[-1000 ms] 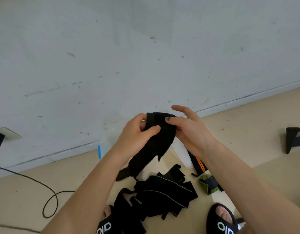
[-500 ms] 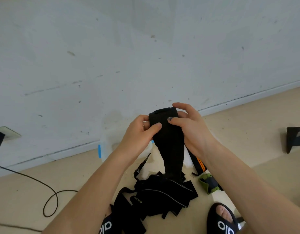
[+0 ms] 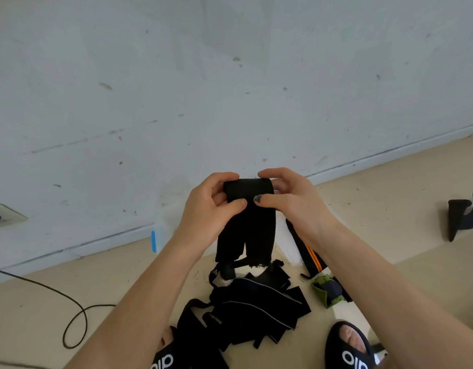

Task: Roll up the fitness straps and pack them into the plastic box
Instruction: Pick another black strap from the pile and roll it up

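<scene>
A wide black strap [image 3: 247, 225] hangs in front of me, its top end folded over between both hands. My left hand [image 3: 208, 209] pinches the strap's upper left edge with thumb and fingers. My right hand [image 3: 291, 201] pinches the upper right edge the same way. The strap's lower end hangs down to a heap of black straps [image 3: 246, 304] on the floor. A clear plastic box [image 3: 160, 235] with a blue mark stands by the wall behind my left wrist, mostly hidden.
A black strap with orange stripes [image 3: 311, 258] and a green-edged strap [image 3: 327, 290] lie on the floor under my right forearm. A black cable [image 3: 73, 312] loops at the left. A dark object [image 3: 463, 217] lies far right. My sandalled feet [image 3: 350, 347] are at the bottom.
The strap has been turned flat and straight, and its top is now folded over. Both hands have shifted to grip its two upper edges and it hangs lower than before.
</scene>
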A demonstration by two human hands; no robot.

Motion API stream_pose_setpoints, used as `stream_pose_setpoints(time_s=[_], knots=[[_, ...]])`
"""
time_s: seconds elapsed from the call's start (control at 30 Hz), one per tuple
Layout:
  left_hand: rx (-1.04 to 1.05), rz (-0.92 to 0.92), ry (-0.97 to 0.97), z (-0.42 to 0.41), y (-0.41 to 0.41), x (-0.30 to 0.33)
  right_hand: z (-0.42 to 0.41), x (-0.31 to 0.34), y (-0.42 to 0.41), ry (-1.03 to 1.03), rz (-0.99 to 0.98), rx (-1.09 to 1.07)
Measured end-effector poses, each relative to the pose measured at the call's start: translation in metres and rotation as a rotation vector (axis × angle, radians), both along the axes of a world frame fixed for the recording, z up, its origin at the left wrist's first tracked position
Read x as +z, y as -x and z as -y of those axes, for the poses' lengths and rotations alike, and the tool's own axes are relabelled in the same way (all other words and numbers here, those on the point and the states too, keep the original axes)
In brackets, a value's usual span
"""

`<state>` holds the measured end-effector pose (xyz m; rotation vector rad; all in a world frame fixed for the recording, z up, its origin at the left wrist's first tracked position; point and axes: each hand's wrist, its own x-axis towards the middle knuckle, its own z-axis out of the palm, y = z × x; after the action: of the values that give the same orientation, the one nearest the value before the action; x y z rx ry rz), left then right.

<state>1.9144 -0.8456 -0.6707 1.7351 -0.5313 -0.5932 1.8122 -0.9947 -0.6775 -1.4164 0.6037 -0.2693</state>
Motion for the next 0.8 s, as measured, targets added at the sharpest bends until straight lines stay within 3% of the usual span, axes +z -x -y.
stream_pose_setpoints(time_s=[0.17, 0.4, 0.53, 0.73, 0.8], knots=[[-0.006, 0.07, -0.035, -0.0021, -0.0045, -0.0017, 0.0009, 0.0004, -0.0001, 0.023, 0.038, -0.007], [-0.072, 0.338, -0.18, -0.0016, -0.005, -0.0073, 0.0035, 0.0008, 0.0007, -0.055, 0.109, -0.035], [-0.074, 0.419, -0.22, -0.0009, -0.0045, -0.0068, 0.0039, 0.0011, 0.0005, 0.025, 0.084, -0.017], [-0.052, 0.302, -0.165, 0.0027, -0.0017, 0.0, 0.0041, 0.0016, 0.0005, 0.422, -0.06, 0.017], [-0.028, 0.257, -0.148, 0.0041, 0.0003, 0.0013, 0.0011, 0.0021, -0.0004, 0.376, -0.091, 0.082]])
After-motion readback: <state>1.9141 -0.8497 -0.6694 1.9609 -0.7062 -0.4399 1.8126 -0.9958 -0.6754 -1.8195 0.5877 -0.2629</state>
